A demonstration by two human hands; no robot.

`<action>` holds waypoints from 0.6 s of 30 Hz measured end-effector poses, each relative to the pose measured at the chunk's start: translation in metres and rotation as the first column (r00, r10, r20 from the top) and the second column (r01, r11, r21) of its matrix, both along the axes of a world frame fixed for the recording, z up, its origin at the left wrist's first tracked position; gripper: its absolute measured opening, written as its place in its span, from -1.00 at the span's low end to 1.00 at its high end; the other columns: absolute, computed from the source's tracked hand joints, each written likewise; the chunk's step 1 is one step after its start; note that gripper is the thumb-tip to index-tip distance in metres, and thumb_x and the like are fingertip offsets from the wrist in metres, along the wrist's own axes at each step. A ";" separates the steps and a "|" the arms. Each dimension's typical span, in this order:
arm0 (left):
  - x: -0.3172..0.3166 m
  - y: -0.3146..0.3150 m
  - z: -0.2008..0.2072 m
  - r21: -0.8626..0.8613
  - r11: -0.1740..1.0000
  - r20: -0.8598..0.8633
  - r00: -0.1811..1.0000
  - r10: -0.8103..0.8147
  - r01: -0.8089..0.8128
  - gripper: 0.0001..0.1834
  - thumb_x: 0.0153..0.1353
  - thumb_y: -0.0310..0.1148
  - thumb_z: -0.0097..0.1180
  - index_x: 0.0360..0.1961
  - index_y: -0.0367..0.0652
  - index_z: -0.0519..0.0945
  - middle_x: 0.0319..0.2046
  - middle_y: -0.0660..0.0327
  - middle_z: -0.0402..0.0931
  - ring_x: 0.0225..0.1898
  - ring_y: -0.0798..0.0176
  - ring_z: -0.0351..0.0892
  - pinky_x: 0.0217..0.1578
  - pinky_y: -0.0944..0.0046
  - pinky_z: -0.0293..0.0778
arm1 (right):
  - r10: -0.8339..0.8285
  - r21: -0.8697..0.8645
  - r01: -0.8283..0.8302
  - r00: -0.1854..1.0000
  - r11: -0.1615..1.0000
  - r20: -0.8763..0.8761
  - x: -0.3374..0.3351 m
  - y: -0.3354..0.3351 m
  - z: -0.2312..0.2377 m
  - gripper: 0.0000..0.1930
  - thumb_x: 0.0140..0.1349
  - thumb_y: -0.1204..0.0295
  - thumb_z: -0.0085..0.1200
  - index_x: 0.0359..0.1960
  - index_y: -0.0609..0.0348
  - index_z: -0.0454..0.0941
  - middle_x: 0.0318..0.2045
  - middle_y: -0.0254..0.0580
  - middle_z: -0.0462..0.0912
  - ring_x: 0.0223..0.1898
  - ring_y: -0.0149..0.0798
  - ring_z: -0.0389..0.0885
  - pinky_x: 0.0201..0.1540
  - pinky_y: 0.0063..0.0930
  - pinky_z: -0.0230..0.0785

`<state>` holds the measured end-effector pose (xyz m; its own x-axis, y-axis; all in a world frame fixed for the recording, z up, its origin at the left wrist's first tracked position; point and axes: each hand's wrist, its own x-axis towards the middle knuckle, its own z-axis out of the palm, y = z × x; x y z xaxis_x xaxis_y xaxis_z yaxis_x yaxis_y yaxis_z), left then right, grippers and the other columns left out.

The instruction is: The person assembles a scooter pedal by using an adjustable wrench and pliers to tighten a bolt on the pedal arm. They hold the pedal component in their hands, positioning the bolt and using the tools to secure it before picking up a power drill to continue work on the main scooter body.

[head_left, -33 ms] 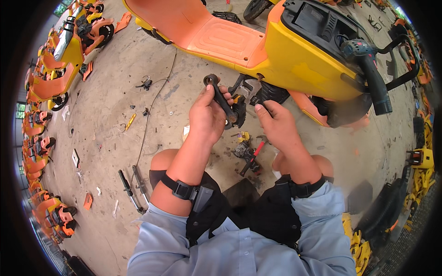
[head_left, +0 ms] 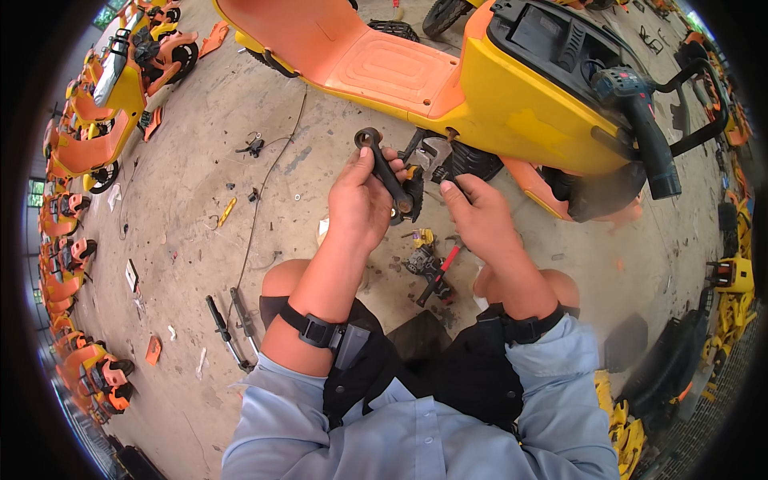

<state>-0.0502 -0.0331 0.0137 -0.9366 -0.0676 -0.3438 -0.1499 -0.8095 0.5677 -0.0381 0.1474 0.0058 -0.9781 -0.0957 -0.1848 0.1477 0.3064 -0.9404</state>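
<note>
My left hand (head_left: 362,200) is wrapped round a black crank arm (head_left: 386,172), its ring end pointing up and away from me. Right against the arm's lower end sits a black toothed pedal (head_left: 414,192) with a yellow patch. My right hand (head_left: 482,214) is closed in a pinch to the right of it, thumb pressed on the curled fingers. Whatever the fingers hold, if anything, is hidden. Just beyond both hands stands a yellow and orange scooter (head_left: 392,68), with dark ribbed parts (head_left: 472,162) under its body.
A cordless power tool (head_left: 652,136) rests on the scooter's right end. On the floor between my knees lie another power tool (head_left: 424,260) and a red-handled tool (head_left: 442,270). A black cable (head_left: 254,216) and a fork-like part (head_left: 228,332) lie left. More scooters (head_left: 96,136) line the left side.
The right hand has shifted very slightly, and the dark and silvery bits by its thumb show differently. The left hand keeps its grip on the crank arm.
</note>
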 end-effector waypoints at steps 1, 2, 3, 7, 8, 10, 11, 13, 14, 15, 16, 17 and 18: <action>0.001 0.003 0.008 -0.041 0.999 0.004 1.000 0.008 -0.008 -0.68 0.49 -0.32 -0.16 0.14 -0.27 0.35 -0.19 0.15 0.43 -0.22 0.22 0.42 -0.10 0.21 0.41 | -0.009 -0.023 0.009 1.000 1.000 -0.014 0.000 -0.003 -0.001 -0.69 0.37 0.25 0.08 -0.34 0.33 0.53 -0.56 -0.13 0.52 -0.51 -0.40 0.37 -0.41 -0.40 0.30; 0.003 0.005 0.012 -0.084 0.996 0.010 1.000 0.018 -0.017 -0.68 0.48 -0.33 -0.16 0.15 -0.28 0.35 -0.18 0.15 0.43 -0.22 0.22 0.42 -0.09 0.20 0.41 | -0.010 -0.025 0.009 1.000 1.000 -0.012 0.000 -0.006 -0.002 -0.69 0.37 0.25 0.08 -0.34 0.33 0.53 -0.56 -0.13 0.52 -0.51 -0.40 0.37 -0.41 -0.40 0.30; 0.004 0.005 0.013 -0.086 0.996 0.011 1.000 0.018 -0.017 -0.68 0.48 -0.33 -0.16 0.15 -0.28 0.35 -0.18 0.15 0.43 -0.22 0.22 0.42 -0.09 0.20 0.41 | -0.008 -0.044 0.007 1.000 0.999 -0.029 0.000 -0.010 -0.001 -0.69 0.37 0.24 0.08 -0.33 0.32 0.54 -0.58 -0.14 0.51 -0.53 -0.39 0.38 -0.43 -0.39 0.30; 0.007 -0.011 0.010 -0.110 0.994 -0.070 0.997 0.010 -0.018 -0.63 0.50 -0.19 -0.17 0.15 -0.23 0.37 -0.29 0.23 0.44 -0.27 0.29 0.40 -0.18 0.25 0.39 | 0.031 -0.011 -0.033 0.992 0.999 -0.121 0.000 -0.018 0.007 -0.69 0.37 0.23 0.08 -0.30 0.29 0.57 -0.64 -0.16 0.50 -0.60 -0.35 0.37 -0.47 -0.36 0.30; 0.007 -0.016 0.011 -0.110 0.994 -0.125 0.992 -0.012 -0.002 -0.59 0.49 -0.14 -0.18 0.16 -0.23 0.37 -0.35 0.28 0.38 -0.33 0.33 0.33 -0.24 0.29 0.32 | 0.032 -0.014 -0.034 0.992 0.999 -0.119 0.000 -0.018 0.005 -0.69 0.37 0.23 0.08 -0.30 0.29 0.57 -0.64 -0.16 0.50 -0.60 -0.35 0.37 -0.47 -0.36 0.30; 0.008 -0.023 0.016 -0.155 0.988 -0.115 0.993 -0.004 -0.014 -0.53 0.49 -0.06 -0.20 0.17 -0.21 0.37 -0.45 0.34 0.29 -0.42 0.39 0.24 -0.35 0.34 0.22 | 0.032 0.086 -0.013 0.976 0.996 -0.214 0.001 -0.016 -0.001 -0.70 0.36 0.23 0.10 -0.30 0.28 0.58 -0.64 -0.16 0.51 -0.61 -0.35 0.39 -0.49 -0.35 0.31; 0.009 -0.030 0.017 -0.141 0.989 -0.123 0.992 0.019 -0.036 -0.54 0.48 -0.07 -0.20 0.17 -0.21 0.38 -0.47 0.35 0.26 -0.44 0.40 0.22 -0.39 0.35 0.20 | 0.034 0.081 -0.018 0.977 0.997 -0.209 0.002 -0.017 -0.002 -0.70 0.36 0.23 0.10 -0.30 0.28 0.58 -0.64 -0.16 0.51 -0.61 -0.35 0.39 -0.49 -0.35 0.31; 0.008 -0.041 0.019 -0.091 0.994 -0.138 0.989 0.053 -0.066 -0.55 0.46 -0.10 -0.19 0.14 -0.24 0.40 -0.49 0.36 0.22 -0.49 0.42 0.17 -0.47 0.39 0.15 | 0.043 0.126 -0.019 0.980 0.992 -0.196 0.005 -0.017 0.000 -0.71 0.34 0.24 0.13 -0.29 0.29 0.58 -0.62 -0.14 0.52 -0.60 -0.35 0.44 -0.49 -0.35 0.32; 0.008 -0.045 0.020 -0.092 0.993 -0.133 0.990 0.054 -0.067 -0.55 0.46 -0.10 -0.19 0.14 -0.24 0.40 -0.49 0.36 0.22 -0.49 0.42 0.17 -0.47 0.39 0.15 | 0.044 0.124 -0.020 0.981 0.992 -0.191 0.005 -0.017 -0.001 -0.71 0.34 0.24 0.13 -0.29 0.29 0.58 -0.62 -0.14 0.52 -0.60 -0.35 0.44 -0.49 -0.35 0.32; 0.007 -0.048 0.020 -0.035 0.997 -0.125 0.990 0.068 -0.073 -0.54 0.45 -0.10 -0.19 0.12 -0.26 0.41 -0.49 0.36 0.22 -0.49 0.42 0.17 -0.49 0.40 0.14 | 0.033 0.044 -0.026 0.988 0.999 -0.148 0.005 -0.018 -0.001 -0.70 0.33 0.24 0.14 -0.28 0.30 0.58 -0.61 -0.16 0.53 -0.59 -0.38 0.45 -0.48 -0.37 0.33; 0.007 -0.051 0.019 0.022 0.997 -0.116 0.990 0.082 -0.080 -0.54 0.45 -0.10 -0.19 0.11 -0.29 0.42 -0.49 0.35 0.22 -0.49 0.42 0.17 -0.50 0.42 0.13 | 0.024 -0.037 -0.028 0.994 0.999 -0.104 0.005 -0.018 -0.001 -0.70 0.33 0.24 0.15 -0.27 0.31 0.57 -0.60 -0.17 0.54 -0.58 -0.40 0.47 -0.47 -0.39 0.34; 0.007 -0.051 0.019 0.086 0.990 -0.079 0.990 0.119 -0.112 -0.54 0.46 -0.13 -0.21 0.09 -0.35 0.40 -0.49 0.34 0.24 -0.51 0.44 0.18 -0.53 0.46 0.14 | 0.026 -0.036 -0.030 0.995 0.999 -0.100 0.006 -0.019 0.002 -0.70 0.33 0.24 0.15 -0.27 0.31 0.57 -0.60 -0.17 0.54 -0.58 -0.40 0.47 -0.47 -0.39 0.34; 0.006 -0.054 0.016 0.086 0.990 -0.075 0.990 0.121 -0.114 -0.54 0.46 -0.13 -0.21 0.09 -0.35 0.40 -0.49 0.34 0.24 -0.51 0.44 0.18 -0.53 0.46 0.14 | 0.010 -0.091 -0.015 0.998 0.996 -0.054 0.007 -0.021 0.006 -0.70 0.31 0.25 0.18 -0.25 0.31 0.57 -0.55 -0.22 0.57 -0.55 -0.43 0.47 -0.46 -0.42 0.34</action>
<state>-0.0445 -0.0869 0.0296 -0.9486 -0.1539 -0.2767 -0.0074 -0.8629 0.5052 -0.0315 0.1268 0.0117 -0.9849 -0.1224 -0.1221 0.0929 0.2203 -0.9710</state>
